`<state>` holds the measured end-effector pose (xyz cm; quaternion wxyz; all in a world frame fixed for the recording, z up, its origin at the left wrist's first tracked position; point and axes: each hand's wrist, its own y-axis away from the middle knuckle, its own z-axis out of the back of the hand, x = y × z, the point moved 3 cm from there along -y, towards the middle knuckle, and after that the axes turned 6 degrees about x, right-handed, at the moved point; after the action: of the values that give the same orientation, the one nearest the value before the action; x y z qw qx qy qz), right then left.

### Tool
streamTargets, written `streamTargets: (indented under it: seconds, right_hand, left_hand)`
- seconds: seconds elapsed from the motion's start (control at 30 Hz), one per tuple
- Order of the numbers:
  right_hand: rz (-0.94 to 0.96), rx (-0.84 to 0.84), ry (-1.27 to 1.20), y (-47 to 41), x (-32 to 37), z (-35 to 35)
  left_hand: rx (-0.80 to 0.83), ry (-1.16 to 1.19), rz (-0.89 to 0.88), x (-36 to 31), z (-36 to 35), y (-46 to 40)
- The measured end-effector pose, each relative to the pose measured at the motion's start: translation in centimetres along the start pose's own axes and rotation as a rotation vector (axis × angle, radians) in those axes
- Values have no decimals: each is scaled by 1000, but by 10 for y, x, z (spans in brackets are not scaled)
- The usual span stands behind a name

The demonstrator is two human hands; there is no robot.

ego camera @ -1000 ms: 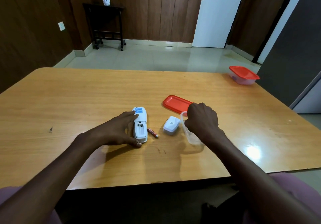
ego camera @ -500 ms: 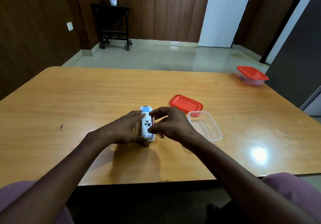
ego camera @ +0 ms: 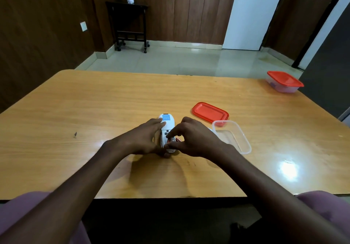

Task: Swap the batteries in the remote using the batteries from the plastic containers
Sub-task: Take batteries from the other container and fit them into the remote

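- Remote (ego camera: 166,128) lies back-up, near-centre of table (ego camera: 94,101); left hand (ego camera: 144,139) clamped along its left edge.
- Right hand (ego camera: 193,139) pinches a red battery (ego camera: 168,141) into the open bay (polarity not readable).
- Advice: seat spring end first, press flat, keep remote pinned.
- Open container (ego camera: 236,139) sits just right; red lid (ego camera: 210,112) beyond.

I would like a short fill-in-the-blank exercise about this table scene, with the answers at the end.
1. The loose red lid lies flat on the ____.
2. The clear container beside the right hand has no ____ on it.
3. The left hand steadies the white ____.
4. The container at the far corner is ____ with a red lid.

Answers: table; lid; remote; closed
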<state>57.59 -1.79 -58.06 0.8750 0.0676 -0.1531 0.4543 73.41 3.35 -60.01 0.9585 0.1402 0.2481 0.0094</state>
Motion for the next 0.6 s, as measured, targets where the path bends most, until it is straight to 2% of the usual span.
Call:
streamTargets:
  seconds: [0.13,0.3,0.6]
  right_hand:
    - [23,-77,-60,-3,1,-3]
    - [-92,-105,-212,-8,0,-1]
    - [-108,6,-20,-4,4,4]
  left_hand:
    - [5,0,12,0,-1,0]
    - [1,11,22,1,-1,0]
    - [-1,11,27,2,-2,0]
